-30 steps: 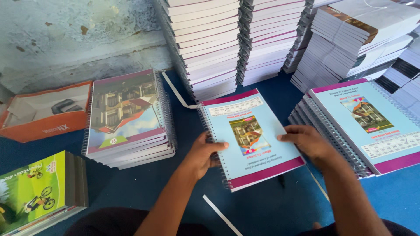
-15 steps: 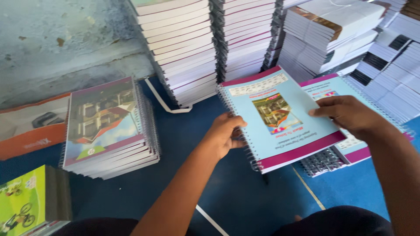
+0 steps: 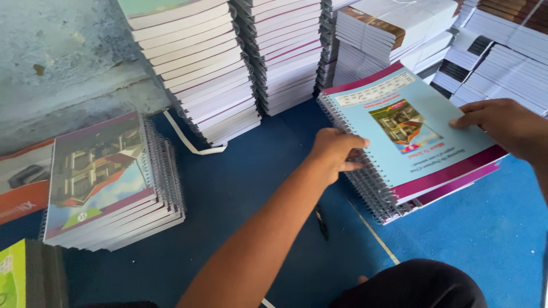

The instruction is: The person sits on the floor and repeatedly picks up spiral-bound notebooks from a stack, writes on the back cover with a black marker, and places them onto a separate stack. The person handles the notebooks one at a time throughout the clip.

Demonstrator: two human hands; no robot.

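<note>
At the far left lies a green-covered book stack (image 3: 14,274), then a pile of spiral-bound notebooks (image 3: 108,182) with a building on the cover. Behind them rise tall stacks of notebooks (image 3: 228,63) against the wall. My left hand (image 3: 337,151) curls its fingers around the wire-bound edge of a light blue spiral notebook (image 3: 411,137), pinching it. That notebook sits atop a pile of the same kind (image 3: 388,208) on the blue floor (image 3: 485,239). My right hand (image 3: 505,125) grips its far edge, fingers pressed together on the cover.
</note>
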